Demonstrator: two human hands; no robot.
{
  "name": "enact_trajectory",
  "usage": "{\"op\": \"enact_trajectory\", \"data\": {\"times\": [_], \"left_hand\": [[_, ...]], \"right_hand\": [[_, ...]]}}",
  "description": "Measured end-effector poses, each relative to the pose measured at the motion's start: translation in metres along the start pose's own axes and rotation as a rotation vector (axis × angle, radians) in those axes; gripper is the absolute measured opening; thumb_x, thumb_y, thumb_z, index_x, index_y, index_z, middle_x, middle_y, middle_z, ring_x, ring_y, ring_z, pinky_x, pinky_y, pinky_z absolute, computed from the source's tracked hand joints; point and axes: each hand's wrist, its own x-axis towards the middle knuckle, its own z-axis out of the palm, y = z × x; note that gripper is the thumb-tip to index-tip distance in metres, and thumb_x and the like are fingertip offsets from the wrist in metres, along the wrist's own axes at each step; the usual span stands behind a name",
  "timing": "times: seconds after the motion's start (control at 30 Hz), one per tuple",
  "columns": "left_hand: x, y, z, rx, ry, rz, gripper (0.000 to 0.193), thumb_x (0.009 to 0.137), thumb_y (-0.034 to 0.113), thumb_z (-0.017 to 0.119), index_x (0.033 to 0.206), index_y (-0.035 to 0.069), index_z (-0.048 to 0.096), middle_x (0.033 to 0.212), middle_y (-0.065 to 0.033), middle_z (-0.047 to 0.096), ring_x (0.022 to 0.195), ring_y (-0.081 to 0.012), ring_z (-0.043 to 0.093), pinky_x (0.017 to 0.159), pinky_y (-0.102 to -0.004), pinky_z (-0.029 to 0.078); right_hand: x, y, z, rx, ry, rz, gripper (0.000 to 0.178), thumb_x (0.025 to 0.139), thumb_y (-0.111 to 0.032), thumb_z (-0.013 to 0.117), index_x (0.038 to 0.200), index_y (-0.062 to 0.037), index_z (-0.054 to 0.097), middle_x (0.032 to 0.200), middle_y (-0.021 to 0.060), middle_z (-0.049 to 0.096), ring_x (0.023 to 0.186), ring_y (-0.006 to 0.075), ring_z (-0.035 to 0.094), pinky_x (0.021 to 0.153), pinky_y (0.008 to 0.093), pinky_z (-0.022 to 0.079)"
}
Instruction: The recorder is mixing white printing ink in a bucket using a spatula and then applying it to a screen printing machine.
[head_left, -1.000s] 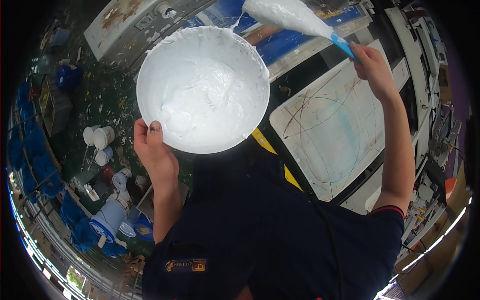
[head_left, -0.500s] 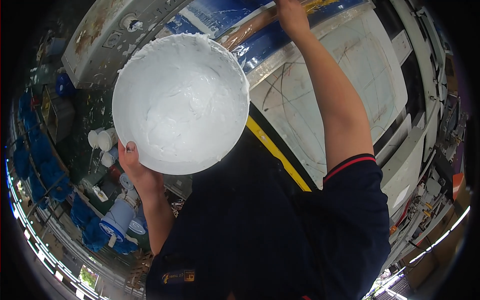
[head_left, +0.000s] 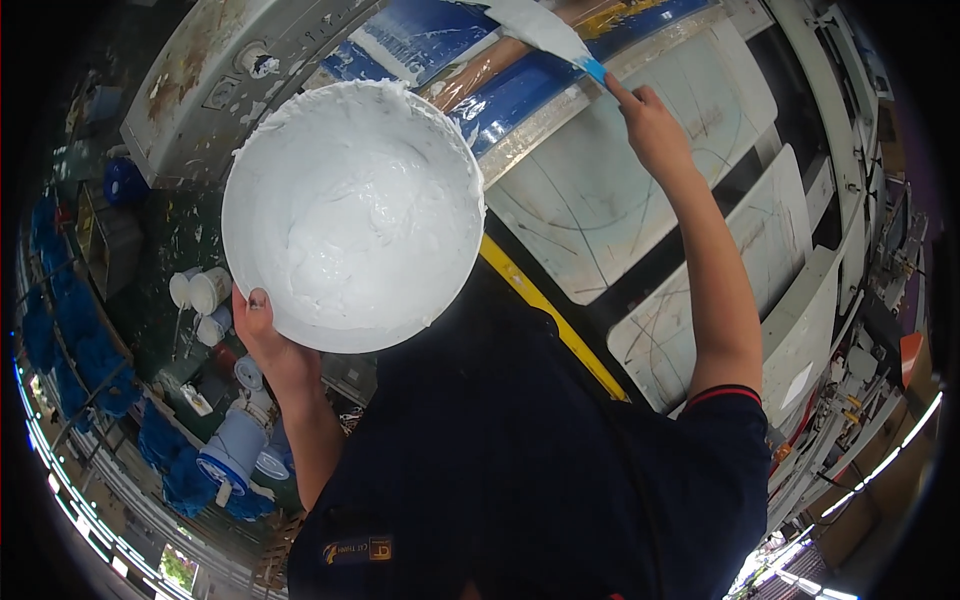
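My left hand (head_left: 268, 340) grips the near rim of a large round white bowl (head_left: 352, 212) filled with thick white paste, held up in front of my chest. My right hand (head_left: 648, 118) is stretched up and away, shut on the blue handle of a wide scraper (head_left: 545, 28) whose blade is coated in white paste. The blade lies against a blue-taped surface (head_left: 520, 95) at the top of the view. My dark shirt fills the lower middle.
Pale curved panels (head_left: 600, 190) with pencil-like lines lie under my right arm, edged by a yellow strip (head_left: 540, 310). To the left, white cups (head_left: 200, 292), a blue-and-white container (head_left: 232, 450) and blue items stand on a dark cluttered surface.
The bowl has shifted right and closer to my chest. My right hand, reaching past the top edge half a second ago, is back in view with the scraper.
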Motion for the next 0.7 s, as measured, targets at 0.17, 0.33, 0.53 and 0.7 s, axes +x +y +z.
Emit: {"op": "enact_trajectory", "data": {"times": [0.17,0.33,0.53,0.7], "left_hand": [[0.0,0.001,0.001,0.005,-0.028,0.032,0.054,0.093,0.031,0.047,0.132,-0.006,0.045,0.121,-0.0148,0.059,0.108,-0.0218,0.061,0.092,-0.0338,0.049],[0.002,-0.001,-0.003,-0.011,-0.048,0.045,0.056,0.092,0.033,0.049,0.133,-0.005,0.045,0.121,-0.0141,0.058,0.109,-0.0221,0.061,0.093,-0.0344,0.048],[0.008,0.0,0.0,0.014,-0.091,0.011,0.057,0.093,0.035,0.051,0.134,-0.004,0.044,0.124,-0.014,0.057,0.111,-0.0217,0.06,0.095,-0.0345,0.047],[0.004,-0.006,-0.012,0.027,-0.048,0.052,0.058,0.092,0.036,0.055,0.13,-0.006,0.046,0.12,-0.0147,0.059,0.108,-0.0211,0.06,0.093,-0.0328,0.046]], "right_hand": [[-0.024,0.019,-0.083,0.026,0.034,-0.082,0.051,0.091,-0.001,0.05,0.137,-0.0204,0.055,0.095,0.0171,0.057,0.089,0.0368,0.061,0.078,0.0439,0.05],[0.012,0.002,-0.063,0.328,0.254,-0.111,0.036,0.095,-0.012,0.054,0.131,-0.0156,0.058,0.093,0.0175,0.062,0.09,0.039,0.061,0.079,0.0442,0.049],[0.065,-0.029,0.046,1.526,0.002,0.673,0.031,0.097,-0.036,0.061,0.11,-0.0079,0.063,0.076,0.002,0.061,0.056,0.0091,0.049,0.051,0.0255,0.046],[0.012,-0.006,0.032,1.233,-0.215,0.708,0.029,0.097,-0.035,0.06,0.105,-0.0077,0.065,0.067,-0.0015,0.054,0.053,0.0068,0.045,0.046,0.0236,0.037]]}}
